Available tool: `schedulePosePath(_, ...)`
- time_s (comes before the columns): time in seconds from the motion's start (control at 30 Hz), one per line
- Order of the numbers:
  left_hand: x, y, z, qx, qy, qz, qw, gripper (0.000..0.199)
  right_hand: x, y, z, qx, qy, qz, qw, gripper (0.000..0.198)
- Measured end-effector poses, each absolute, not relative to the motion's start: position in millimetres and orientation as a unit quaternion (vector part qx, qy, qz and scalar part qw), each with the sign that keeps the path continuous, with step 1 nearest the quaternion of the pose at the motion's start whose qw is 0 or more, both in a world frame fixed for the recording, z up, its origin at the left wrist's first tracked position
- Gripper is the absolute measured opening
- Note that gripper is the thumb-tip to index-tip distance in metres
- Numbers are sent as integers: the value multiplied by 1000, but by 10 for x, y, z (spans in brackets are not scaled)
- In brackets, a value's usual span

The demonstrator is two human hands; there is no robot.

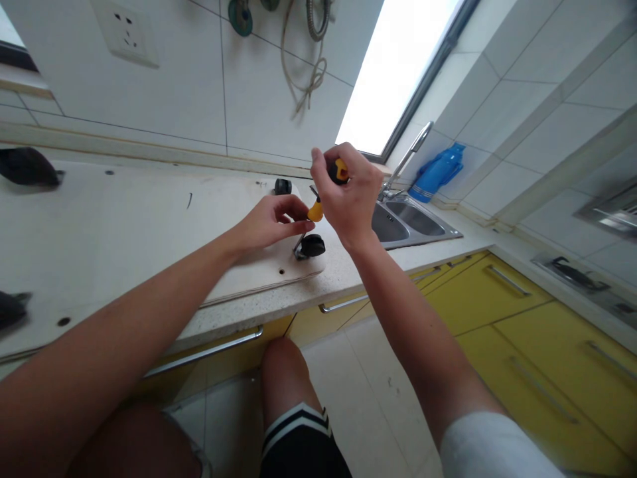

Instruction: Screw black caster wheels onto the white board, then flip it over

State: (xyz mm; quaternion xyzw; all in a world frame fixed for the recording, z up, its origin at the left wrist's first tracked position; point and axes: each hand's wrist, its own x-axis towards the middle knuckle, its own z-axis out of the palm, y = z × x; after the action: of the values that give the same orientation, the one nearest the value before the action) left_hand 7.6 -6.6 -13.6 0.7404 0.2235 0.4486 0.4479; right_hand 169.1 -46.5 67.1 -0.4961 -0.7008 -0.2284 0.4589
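Observation:
A screwdriver (315, 211) with a yellow and black handle stands tilted, its metal shaft running down to the mount of a black caster wheel (313, 245). My right hand (351, 192) is closed around the upper part of its handle. Lower down, my left hand (279, 222) has its thumb and fingers closed at the bottom of the yellow part, by the shaft. The caster sits near the right end of a white board (124, 226) lying flat on the counter. Another black caster (283, 186) is just behind my left hand. The screw itself is too small to make out.
More black casters (27, 166) stand at the board's left end. To the right are a steel sink (418, 219) with a faucet (415, 149) and a blue thermos-like container (438, 174). Yellow cabinets (482, 299) with metal handles run below the counter (233, 318).

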Motion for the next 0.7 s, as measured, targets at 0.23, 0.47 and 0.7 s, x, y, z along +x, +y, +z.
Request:
schedulePosePath(0.23, 122, -78, -171, 741, 243, 472, 410, 41, 1559, -493, 604, -457, -725, -182, 483, 40)
schedulePosePath(0.47, 66, -80, -158, 740, 264, 480, 390, 40, 1453, -417, 553, -425, -742, -110, 507, 41)
schedulePosePath(0.7, 75, -48, -143, 737, 252, 462, 424, 39, 1684, -573, 604, -398, -784, -118, 461, 36)
